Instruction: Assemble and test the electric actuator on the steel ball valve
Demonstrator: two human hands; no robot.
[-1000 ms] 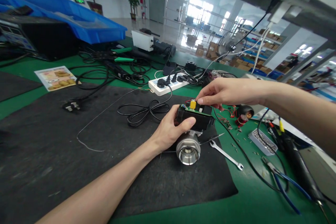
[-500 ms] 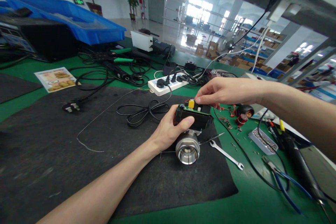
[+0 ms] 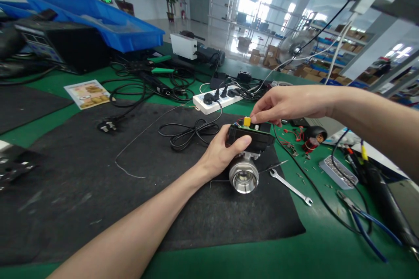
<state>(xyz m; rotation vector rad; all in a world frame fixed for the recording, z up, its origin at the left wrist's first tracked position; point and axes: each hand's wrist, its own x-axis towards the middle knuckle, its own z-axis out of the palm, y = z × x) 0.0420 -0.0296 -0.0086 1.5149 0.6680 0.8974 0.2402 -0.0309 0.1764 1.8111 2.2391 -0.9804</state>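
My left hand (image 3: 220, 151) is closed round the black housing (image 3: 258, 139) of an electric ball valve, its thumb across the front. Below the housing, the round steel valve body (image 3: 242, 174) rests on the black mat with its bore towards me. A green circuit board with a yellow component (image 3: 247, 121) shows on top of the open housing. My right hand (image 3: 278, 104) reaches in from the right, thumb and forefinger pinched together beside that component. Whatever lies between those fingertips is hidden.
A white power strip (image 3: 218, 100) with plugs and a coiled black cable (image 3: 193, 133) lie behind. To the right are an open-end wrench (image 3: 291, 187), blue-handled pliers (image 3: 363, 218) and a tray of small parts (image 3: 338, 172). A thin wire (image 3: 131, 141) crosses the mat at left.
The whole view has shifted, so things sit farther right in the picture. Both hands keep their places at the valve, with the right fingertips still by the yellow component.
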